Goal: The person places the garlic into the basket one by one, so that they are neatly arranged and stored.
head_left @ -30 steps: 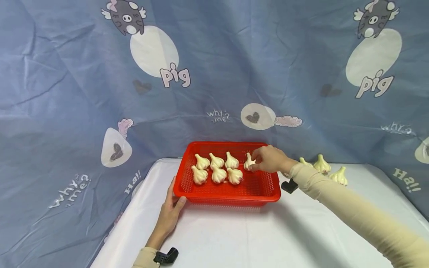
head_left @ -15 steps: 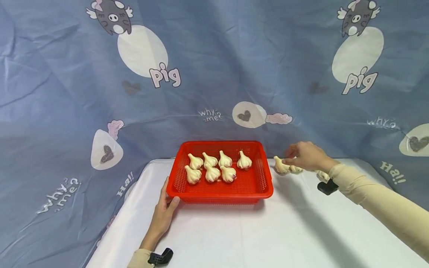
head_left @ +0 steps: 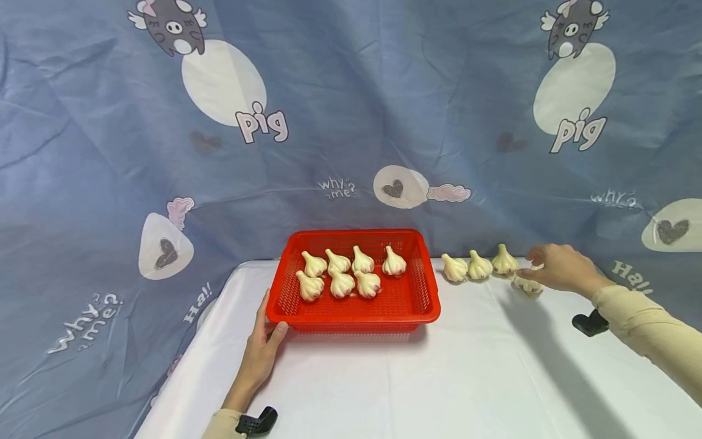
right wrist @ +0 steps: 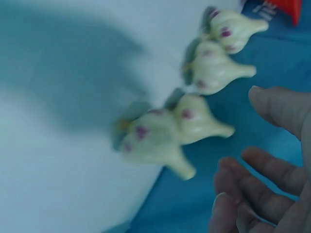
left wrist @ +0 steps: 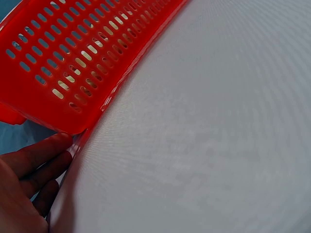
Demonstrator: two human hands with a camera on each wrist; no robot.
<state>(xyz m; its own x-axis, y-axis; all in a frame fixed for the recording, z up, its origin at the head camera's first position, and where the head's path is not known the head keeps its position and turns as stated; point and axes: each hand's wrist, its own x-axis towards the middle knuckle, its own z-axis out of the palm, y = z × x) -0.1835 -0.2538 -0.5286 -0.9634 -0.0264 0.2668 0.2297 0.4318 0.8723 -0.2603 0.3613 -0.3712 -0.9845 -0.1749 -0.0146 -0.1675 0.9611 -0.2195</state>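
While the left hand (head_left: 260, 353) lies against the near left corner of a red plastic basket (head_left: 351, 319), the right hand (head_left: 559, 265) hovers at the right end of a row of pale garlic bulbs. The basket, rectangular with slotted walls, sits on a white-covered tabletop (head_left: 351, 384). The left hand's fingers extend along the basket's left side and its thumb reaches to the front corner, touching without clenching. The right hand is released: the right wrist view shows its fingers loosely bent, the thumb held away from them, and a gap between the hand and the bulbs.

Seven garlic bulbs (head_left: 342, 284) lie inside the basket, three in a front row and four behind, the rightmost back bulb (head_left: 393, 262) set apart from its neighbours. Four more lie on the tabletop to the right of the basket: a first bulb (head_left: 454, 269) nearest the basket, then a second (head_left: 479, 267) and a third (head_left: 504, 262), with a fourth (head_left: 528, 285) slightly nearer the viewer, partly covered by the right hand in the head view. Purple spots mark their bases. Beige sleeves (head_left: 647, 329) cover the arms. Behind hangs a blue cloth (head_left: 340, 110) printed with cartoon pigs and hearts.
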